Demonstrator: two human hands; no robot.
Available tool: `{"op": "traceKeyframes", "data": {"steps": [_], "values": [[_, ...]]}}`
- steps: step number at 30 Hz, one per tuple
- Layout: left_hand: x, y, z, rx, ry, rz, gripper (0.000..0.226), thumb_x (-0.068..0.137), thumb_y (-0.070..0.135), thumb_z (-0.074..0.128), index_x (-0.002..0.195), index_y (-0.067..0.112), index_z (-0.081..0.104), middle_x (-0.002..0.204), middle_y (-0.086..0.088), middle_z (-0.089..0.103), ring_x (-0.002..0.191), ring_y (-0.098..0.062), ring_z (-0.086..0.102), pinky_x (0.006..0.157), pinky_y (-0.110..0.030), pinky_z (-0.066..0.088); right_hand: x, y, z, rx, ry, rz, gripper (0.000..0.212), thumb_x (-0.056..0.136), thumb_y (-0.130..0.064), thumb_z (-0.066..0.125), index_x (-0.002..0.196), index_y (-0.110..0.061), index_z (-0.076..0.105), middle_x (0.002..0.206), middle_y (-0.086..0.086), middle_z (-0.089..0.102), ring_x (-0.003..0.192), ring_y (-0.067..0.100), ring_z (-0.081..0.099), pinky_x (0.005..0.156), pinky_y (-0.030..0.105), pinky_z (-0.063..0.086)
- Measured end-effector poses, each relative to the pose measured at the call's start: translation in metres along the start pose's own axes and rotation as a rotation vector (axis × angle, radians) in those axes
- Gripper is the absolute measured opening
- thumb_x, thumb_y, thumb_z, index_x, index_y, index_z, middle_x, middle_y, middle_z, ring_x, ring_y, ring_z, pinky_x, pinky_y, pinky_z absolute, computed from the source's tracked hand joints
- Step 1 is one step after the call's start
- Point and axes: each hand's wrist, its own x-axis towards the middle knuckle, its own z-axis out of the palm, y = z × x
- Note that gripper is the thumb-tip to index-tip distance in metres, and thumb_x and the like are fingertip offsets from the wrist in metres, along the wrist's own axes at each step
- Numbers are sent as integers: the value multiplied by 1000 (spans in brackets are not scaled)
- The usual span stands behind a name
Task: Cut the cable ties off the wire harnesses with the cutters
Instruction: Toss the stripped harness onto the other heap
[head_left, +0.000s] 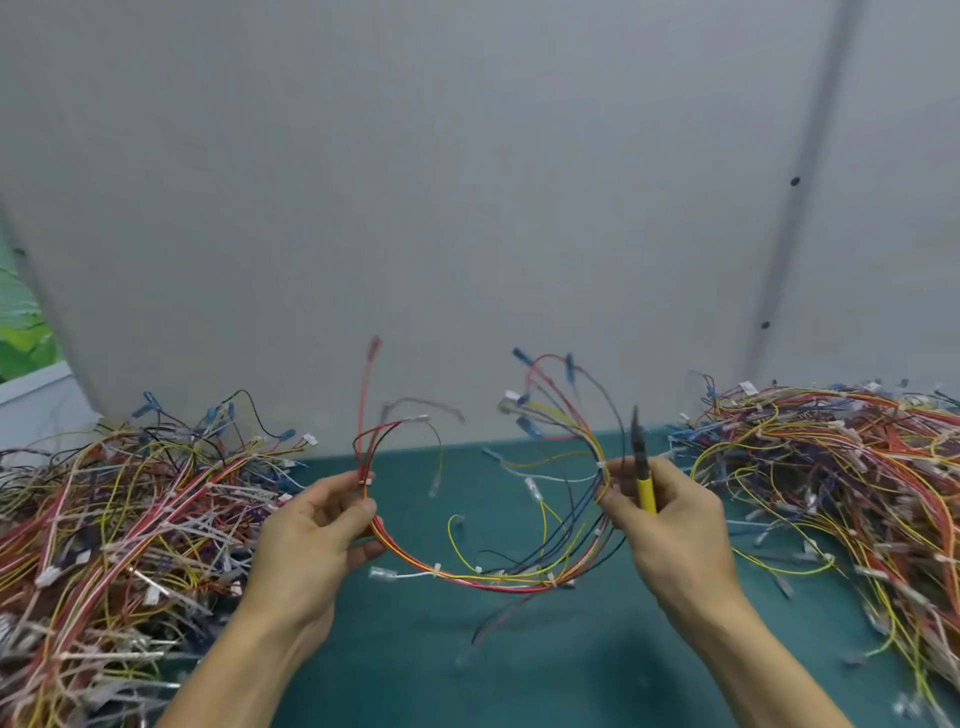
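A wire harness (488, 577) of red, yellow, blue and black wires hangs in a U between my two hands above the green table. My left hand (311, 535) pinches its left end just below a white cable tie (368, 481). My right hand (670, 525) holds the harness's right end near another white tie (601, 464) and also grips the cutters (643, 467), yellow handle in the palm, dark jaws pointing up. More white ties (437, 569) sit along the bottom of the loop. Loose ends with blue and clear terminals fan upward.
A large heap of tangled harnesses (119, 530) lies on the left of the green table (467, 665). A second heap (852, 478) covers the right side. A grey wall (467, 208) rises right behind the table.
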Motion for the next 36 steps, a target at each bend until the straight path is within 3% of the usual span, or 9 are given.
{"op": "traceKeyframes", "data": {"steps": [3, 10, 36], "values": [[0, 4, -3, -131, 5, -6, 17, 86, -5, 60, 94, 8, 67, 76, -4, 63, 63, -14, 63, 52, -25, 57, 5, 0, -3, 201, 11, 91, 14, 82, 0, 71, 87, -13, 70, 65, -4, 69, 54, 3, 59, 53, 15, 48], [9, -3, -2, -229, -42, -53, 17, 86, -4, 58, 95, 8, 65, 76, -8, 64, 62, -15, 65, 48, -23, 55, 18, 12, -5, 379, 59, 321, 11, 83, 3, 67, 88, -7, 68, 71, 7, 69, 51, 9, 56, 52, 29, 42], [12, -10, 5, -272, -21, -56, 16, 86, -5, 59, 87, 11, 60, 79, -7, 63, 65, -17, 64, 51, -28, 57, 29, 9, -14, 572, 98, 448, 15, 84, 3, 64, 87, -11, 61, 62, 0, 66, 47, 10, 57, 44, 21, 43]]}}
